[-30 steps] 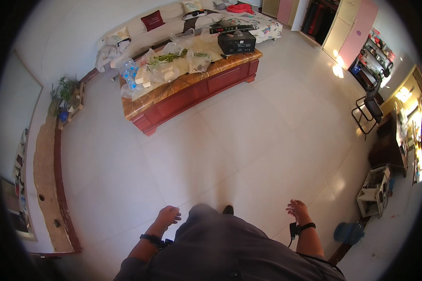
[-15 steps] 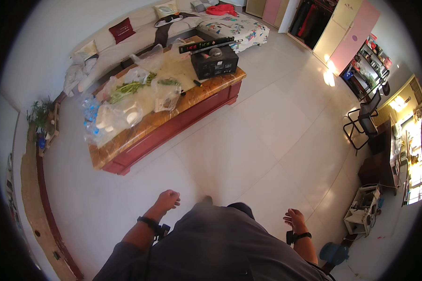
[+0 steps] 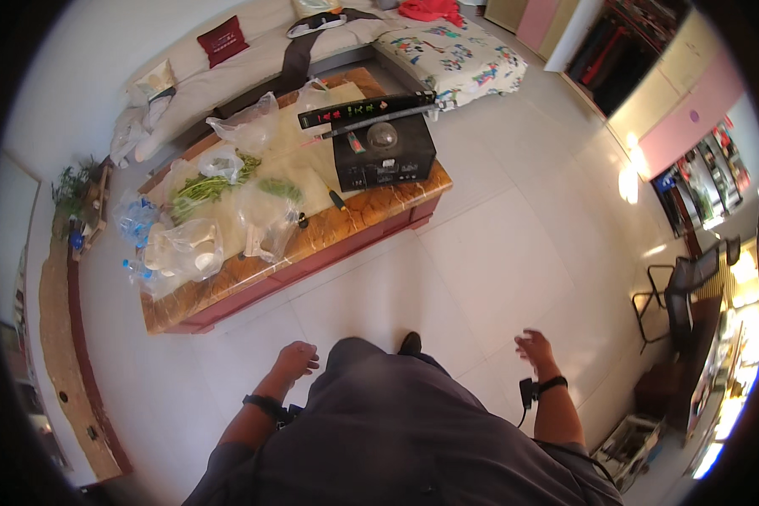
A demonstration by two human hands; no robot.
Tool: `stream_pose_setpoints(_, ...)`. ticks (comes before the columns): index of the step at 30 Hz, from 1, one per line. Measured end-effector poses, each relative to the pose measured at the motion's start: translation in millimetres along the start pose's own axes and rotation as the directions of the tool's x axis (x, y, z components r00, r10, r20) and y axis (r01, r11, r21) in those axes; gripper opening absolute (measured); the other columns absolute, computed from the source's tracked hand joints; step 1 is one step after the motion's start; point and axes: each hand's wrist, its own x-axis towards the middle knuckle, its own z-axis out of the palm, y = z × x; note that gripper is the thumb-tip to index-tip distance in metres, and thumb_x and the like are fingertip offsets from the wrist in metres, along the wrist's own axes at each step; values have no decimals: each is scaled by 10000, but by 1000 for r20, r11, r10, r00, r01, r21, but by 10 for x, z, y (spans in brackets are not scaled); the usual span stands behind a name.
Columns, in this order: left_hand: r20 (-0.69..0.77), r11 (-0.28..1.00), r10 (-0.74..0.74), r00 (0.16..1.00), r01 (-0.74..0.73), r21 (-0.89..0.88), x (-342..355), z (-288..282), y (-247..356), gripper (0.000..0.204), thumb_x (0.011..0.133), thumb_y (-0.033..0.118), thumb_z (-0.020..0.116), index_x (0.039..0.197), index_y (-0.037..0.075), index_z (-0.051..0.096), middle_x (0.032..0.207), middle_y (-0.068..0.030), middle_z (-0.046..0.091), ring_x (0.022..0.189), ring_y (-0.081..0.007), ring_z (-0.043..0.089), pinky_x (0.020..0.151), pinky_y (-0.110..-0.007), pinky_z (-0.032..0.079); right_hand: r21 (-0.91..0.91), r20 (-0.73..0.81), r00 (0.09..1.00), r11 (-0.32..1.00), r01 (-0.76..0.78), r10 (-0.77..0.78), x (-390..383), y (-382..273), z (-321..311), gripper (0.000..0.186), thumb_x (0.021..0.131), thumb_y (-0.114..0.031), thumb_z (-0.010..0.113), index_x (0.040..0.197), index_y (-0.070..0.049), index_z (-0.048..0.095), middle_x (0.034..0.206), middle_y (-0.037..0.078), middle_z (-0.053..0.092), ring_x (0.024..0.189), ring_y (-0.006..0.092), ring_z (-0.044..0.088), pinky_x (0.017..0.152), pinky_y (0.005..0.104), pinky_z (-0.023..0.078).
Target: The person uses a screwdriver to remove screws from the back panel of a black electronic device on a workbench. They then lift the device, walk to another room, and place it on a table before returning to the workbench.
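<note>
- My left hand (image 3: 293,361) is out in front of me over the floor (image 3: 481,253), fingers loosely curled and the palm not closed up.
- My right hand (image 3: 535,349) is well apart from it, on my other side, fingers loosely bent with gaps between them.
- Each wrist wears a black band; the left band (image 3: 264,405) and the right band (image 3: 552,384) both carry a small dark block.
- The table (image 3: 396,196) is ahead of me and toward my left, its marbled top over a red base. My left hand is the nearer one to it, apart from its front edge.
- On the table's right end sits a black box (image 3: 384,169), with a clear dome (image 3: 383,135) on top. A long black carton (image 3: 346,111) lies behind the dome.
- Just left of the box, a dark tool with a yellow part (image 3: 337,200) lies on the tabletop.
- Leafy greens (image 3: 202,187) lie further left among clear bags (image 3: 249,122).
- Plastic bottles (image 3: 137,221) crowd the left end, beside a bag with pale things inside (image 3: 177,250).
- Behind the table runs a sofa (image 3: 278,46) with a dark red cushion (image 3: 223,42).
- A black chair (image 3: 691,278) stands off to my right.
</note>
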Motion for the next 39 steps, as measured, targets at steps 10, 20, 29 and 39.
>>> stream_pose_setpoints(10, -74, 980, -65, 995, 50, -194, 1324, 346, 1352, 343, 982, 298, 608, 1149, -1, 612, 1001, -143, 705, 851, -247, 707, 701, -367, 560, -490, 325, 690, 509, 708, -647, 2141, -3957, 801, 912, 731, -266, 899, 1500, -104, 438, 1448, 167, 526, 1275, 328, 583, 1051, 456, 500)
stream_pose_setpoints(20, -155, 908, -212, 965, 135, -398, 1835, 634, 2349, 331, 1001, 286, 604, 1172, 3, 601, 1039, -151, 714, 875, -255, 726, 720, -376, 569, -603, 648, 453, -50, 796, -612, 3382, -5885, 1865, 1200, 618, -339, 939, 1592, -115, 275, 1624, 138, 316, 1523, 356, 258, 1223, 532, 258)
stream_pose_setpoints(29, -263, 735, -467, 844, 205, -646, 1755, 1865, 2942, 361, 998, 263, 558, 1212, -26, 578, 1029, -162, 709, 851, -255, 731, 663, -351, 555, -401, 874, 273, -280, 872, -401, 4461, -6534, 2370, 1349, 534, -393, 971, 1624, -174, 208, 1678, 157, 202, 1561, 369, 159, 1229, 610, 180)
stream_pose_setpoints(39, -240, 563, -553, 798, 145, -814, 1757, 3075, 3795, 344, 984, 234, 572, 1200, -33, 586, 1030, -169, 712, 834, -254, 729, 662, -350, 556, -209, 925, 124, -209, 955, -359, 4901, -6700, 2458, 841, 743, -218, 851, 1455, -61, 432, 1277, 134, 514, 1221, 334, 537, 1015, 458, 474)
